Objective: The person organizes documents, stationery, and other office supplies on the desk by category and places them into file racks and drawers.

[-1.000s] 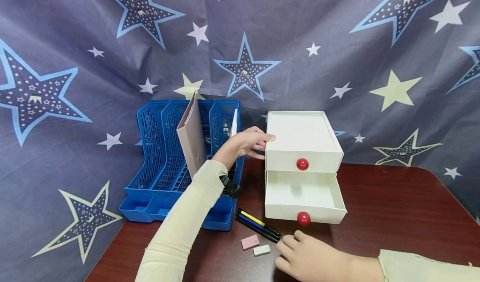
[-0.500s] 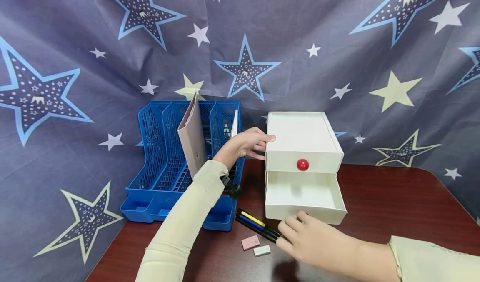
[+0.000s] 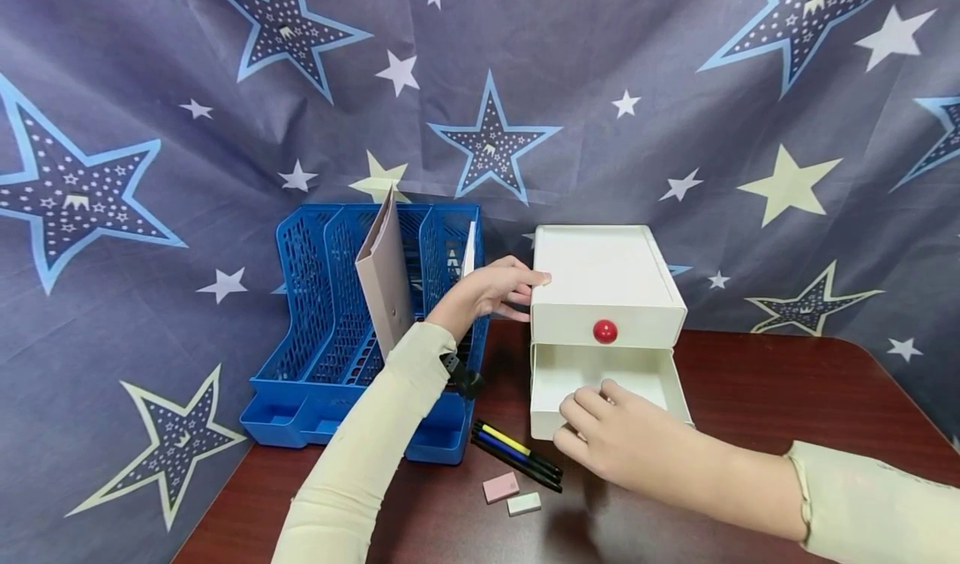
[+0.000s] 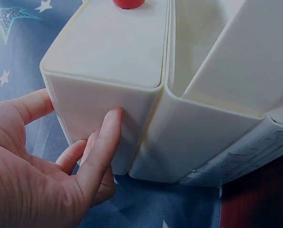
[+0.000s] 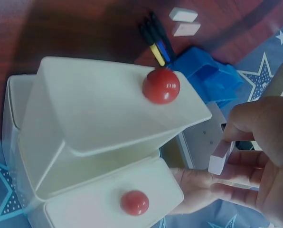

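Observation:
In the head view my left hand (image 3: 495, 287) rests against the left side of a white drawer unit (image 3: 603, 260), its thumb on the top edge. The left wrist view shows fairly straight fingers (image 4: 106, 142) touching the side wall. My right hand (image 3: 626, 435) is over the front of the pulled-out lower drawer (image 3: 547, 424), partly covering it. Seen from the right wrist, its thumb and fingers pinch a small white block, an eraser (image 5: 217, 164). The upper drawer, with a red knob (image 3: 605, 331), is pushed in.
Black pens (image 3: 517, 454), a pink eraser (image 3: 501, 487) and a white eraser (image 3: 524, 504) lie on the dark red table (image 3: 765, 397). A blue file rack (image 3: 300, 297) holding a beige folder (image 3: 390, 285) stands left. A starry cloth (image 3: 600, 56) hangs behind.
My right hand has risen from beside the pens to over the lower drawer's front, now covering its red knob in the head view. My left hand has stayed in place.

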Motion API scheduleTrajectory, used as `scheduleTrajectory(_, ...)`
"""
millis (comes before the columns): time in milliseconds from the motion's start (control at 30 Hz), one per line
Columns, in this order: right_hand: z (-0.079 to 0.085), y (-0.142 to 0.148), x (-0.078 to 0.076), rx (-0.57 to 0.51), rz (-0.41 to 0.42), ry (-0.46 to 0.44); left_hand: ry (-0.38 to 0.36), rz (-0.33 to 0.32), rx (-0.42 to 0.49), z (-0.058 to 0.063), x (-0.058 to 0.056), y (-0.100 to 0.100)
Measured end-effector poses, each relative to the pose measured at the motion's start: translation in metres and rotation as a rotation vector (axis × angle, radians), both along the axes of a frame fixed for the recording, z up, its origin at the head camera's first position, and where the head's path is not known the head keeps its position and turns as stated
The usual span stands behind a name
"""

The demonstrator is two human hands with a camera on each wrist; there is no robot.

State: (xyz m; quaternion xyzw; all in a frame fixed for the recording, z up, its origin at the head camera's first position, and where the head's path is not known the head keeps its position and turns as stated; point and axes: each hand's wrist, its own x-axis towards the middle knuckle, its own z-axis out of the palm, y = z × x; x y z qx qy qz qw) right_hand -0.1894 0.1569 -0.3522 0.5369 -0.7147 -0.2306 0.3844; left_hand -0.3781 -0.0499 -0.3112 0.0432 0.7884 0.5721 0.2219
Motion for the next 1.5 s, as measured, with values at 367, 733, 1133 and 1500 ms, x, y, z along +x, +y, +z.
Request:
scheduleTrajectory(367,0.017,0.002,-0.015,0.064,-0.091,0.008,-0.003,0.003,0.002,-0.001,-0.001,0.000)
scheduleTrajectory(733,0.033,-0.003,-0.037,0.103,-0.168,-0.085,-0.007,-0.001,0.014,0.000,0.000,-0.001)
scheduleTrajectory(1133,0.048,-0.016,-0.056,0.076,-0.268,-0.256,-0.002,-0.004,0.019,0.000,0.000,-0.001)
scheduleTrajectory(1500,0.048,-0.023,-0.065,0.054,-0.298,-0.456,-0.016,-0.009,0.037,0.000,-0.001,0.000)
